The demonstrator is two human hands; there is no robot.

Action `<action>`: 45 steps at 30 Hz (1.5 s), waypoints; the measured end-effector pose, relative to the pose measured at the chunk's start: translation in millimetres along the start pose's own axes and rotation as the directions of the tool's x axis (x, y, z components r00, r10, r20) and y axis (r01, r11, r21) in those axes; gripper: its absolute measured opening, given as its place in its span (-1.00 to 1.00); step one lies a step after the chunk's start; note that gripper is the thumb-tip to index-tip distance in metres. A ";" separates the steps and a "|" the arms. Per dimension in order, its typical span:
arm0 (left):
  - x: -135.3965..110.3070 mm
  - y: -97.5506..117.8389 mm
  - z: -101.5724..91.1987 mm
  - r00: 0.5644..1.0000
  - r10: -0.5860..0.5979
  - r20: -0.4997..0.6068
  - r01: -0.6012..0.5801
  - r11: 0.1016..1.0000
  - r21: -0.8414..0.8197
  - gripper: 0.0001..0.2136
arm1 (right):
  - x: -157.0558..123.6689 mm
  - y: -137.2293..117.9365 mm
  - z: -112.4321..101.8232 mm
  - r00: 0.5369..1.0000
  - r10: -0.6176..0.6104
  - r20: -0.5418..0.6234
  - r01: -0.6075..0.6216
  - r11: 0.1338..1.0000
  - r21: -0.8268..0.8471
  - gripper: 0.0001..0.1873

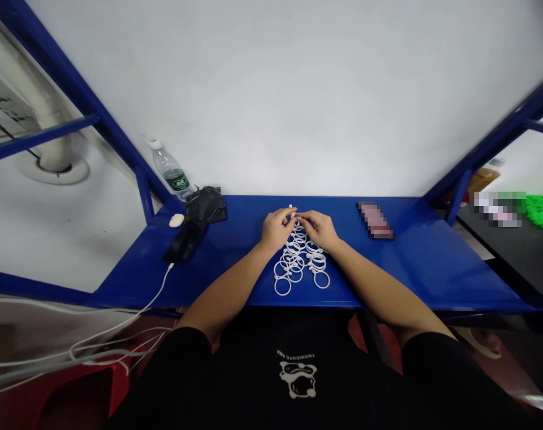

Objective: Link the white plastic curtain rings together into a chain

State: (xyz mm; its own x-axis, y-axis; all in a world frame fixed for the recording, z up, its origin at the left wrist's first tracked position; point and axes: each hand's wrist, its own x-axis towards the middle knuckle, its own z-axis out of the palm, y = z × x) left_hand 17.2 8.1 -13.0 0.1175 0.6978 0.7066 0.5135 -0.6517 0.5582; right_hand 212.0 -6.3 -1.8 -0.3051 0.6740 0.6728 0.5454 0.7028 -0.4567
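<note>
Several thin white plastic rings [293,263] with small knobs or eyelets lie overlapping on the blue table [240,263], trailing toward its front edge in two strands. Over the far end of these rings, my left hand [278,230] and my right hand [320,230] meet with fingertips nearly touching. Both hands are closed in a pinch on small white ring parts at that end. The fingers partly hide the pieces, so how they join cannot be made out.
Left on the table are a plastic water bottle [173,176], a small white case [176,220], a crumpled black bag [206,204] and a black device [185,240] with a white cable [162,286]. A pixelated flat object [376,221] lies right. Blue frame posts [459,194] flank the table.
</note>
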 end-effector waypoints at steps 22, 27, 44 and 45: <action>-1.9 9.8 -2.6 0.996 0.073 0.059 -0.066 0.991 -0.113 -0.86 | -1.2 -3.2 -1.3 0.991 0.104 -0.085 -0.103 0.995 0.015 -0.72; 0.2 11.5 -5.4 0.994 0.103 0.046 -0.096 0.986 -0.134 -0.86 | -2.6 -0.4 -1.7 0.994 0.084 -0.065 -0.083 0.996 0.015 -0.69; 1.7 13.5 -7.1 0.997 0.012 0.073 0.003 0.981 -0.196 -0.76 | 1.0 -6.9 -6.2 0.998 0.058 0.002 -0.058 0.997 0.049 -0.59; 2.2 13.5 -7.3 0.997 0.005 0.076 0.010 0.980 -0.198 -0.77 | 0.7 -7.5 -5.7 0.998 0.068 -0.003 -0.068 0.996 0.061 -0.59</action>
State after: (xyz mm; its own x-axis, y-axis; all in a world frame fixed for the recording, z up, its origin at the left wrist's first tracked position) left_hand 18.2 -1.3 -0.7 0.1845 0.7149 0.6745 0.3363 -0.6908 0.6401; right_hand 212.2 -12.3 5.4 -0.2647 0.7198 0.6417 0.5162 0.6678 -0.5362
